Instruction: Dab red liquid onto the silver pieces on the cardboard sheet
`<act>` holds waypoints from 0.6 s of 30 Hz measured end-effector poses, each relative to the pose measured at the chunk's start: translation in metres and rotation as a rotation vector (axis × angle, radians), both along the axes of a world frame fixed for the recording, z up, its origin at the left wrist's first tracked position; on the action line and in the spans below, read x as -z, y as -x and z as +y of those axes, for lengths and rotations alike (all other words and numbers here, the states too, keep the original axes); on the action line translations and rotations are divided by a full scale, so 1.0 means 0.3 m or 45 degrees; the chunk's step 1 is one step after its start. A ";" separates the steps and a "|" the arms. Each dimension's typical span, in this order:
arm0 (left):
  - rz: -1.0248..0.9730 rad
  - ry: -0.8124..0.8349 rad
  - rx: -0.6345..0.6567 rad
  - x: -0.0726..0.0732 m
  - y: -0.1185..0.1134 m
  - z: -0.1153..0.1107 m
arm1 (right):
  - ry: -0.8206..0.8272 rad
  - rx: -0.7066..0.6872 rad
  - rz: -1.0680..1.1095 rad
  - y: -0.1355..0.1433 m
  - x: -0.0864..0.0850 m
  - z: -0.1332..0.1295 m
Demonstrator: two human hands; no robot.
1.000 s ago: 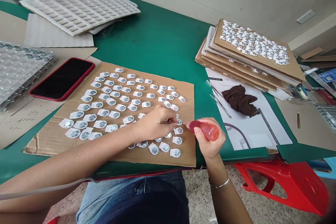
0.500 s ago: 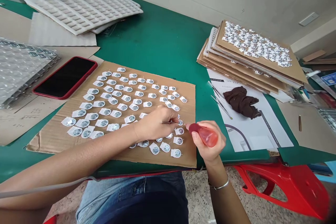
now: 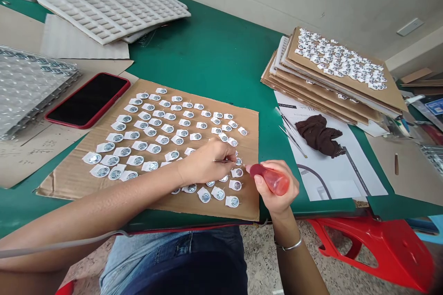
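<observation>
My left hand point(image 3: 209, 163) rests over the cardboard sheet point(image 3: 100, 193), its fingers closed around slim metal tweezers point(image 3: 222, 161), mostly hidden in the grip. In my right hand point(image 3: 282, 193) is a red squeeze bottle point(image 3: 273, 179), tilted with its narrow tip pointing left toward my left fingertips. Between the tip and those fingertips lies a small round silvery piece on a white tab point(image 3: 238, 161). Many similar pieces point(image 3: 155, 148) lie in loose rows across the cardboard; my left hand and forearm cover some. Whether the tip touches a piece, I cannot tell.
A red-cased phone point(image 3: 88, 100) lies left, near clear plastic trays point(image 3: 31, 87). White moulded trays point(image 3: 114, 11) are at the back. At right are stacked cardboard sheets point(image 3: 332, 87) bearing pieces, a dark brown cloth point(image 3: 320, 134), loose tweezers point(image 3: 292, 132) and a red stool point(image 3: 387, 249).
Both hands hold nearly the same pose, with the bottle tip still beside my left fingertips. The whole view has shifted very slightly.
</observation>
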State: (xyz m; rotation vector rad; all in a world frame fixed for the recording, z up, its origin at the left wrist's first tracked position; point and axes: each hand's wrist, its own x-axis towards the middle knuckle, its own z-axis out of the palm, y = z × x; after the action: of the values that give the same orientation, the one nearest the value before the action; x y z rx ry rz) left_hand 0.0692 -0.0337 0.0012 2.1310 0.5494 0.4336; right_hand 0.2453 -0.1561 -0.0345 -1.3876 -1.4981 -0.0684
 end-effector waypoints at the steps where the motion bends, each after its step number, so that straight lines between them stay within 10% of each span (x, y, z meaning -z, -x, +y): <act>1: -0.001 0.002 -0.002 0.001 0.000 0.000 | -0.001 0.002 0.002 -0.001 0.000 0.000; 18: 0.010 0.026 -0.017 0.008 0.001 0.001 | 0.021 0.057 0.018 -0.007 -0.001 0.007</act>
State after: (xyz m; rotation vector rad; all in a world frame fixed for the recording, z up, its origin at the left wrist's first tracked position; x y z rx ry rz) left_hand 0.0690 -0.0335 -0.0012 2.1117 0.5705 0.4253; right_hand 0.2474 -0.1540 -0.0341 -1.4325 -1.4589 -0.0745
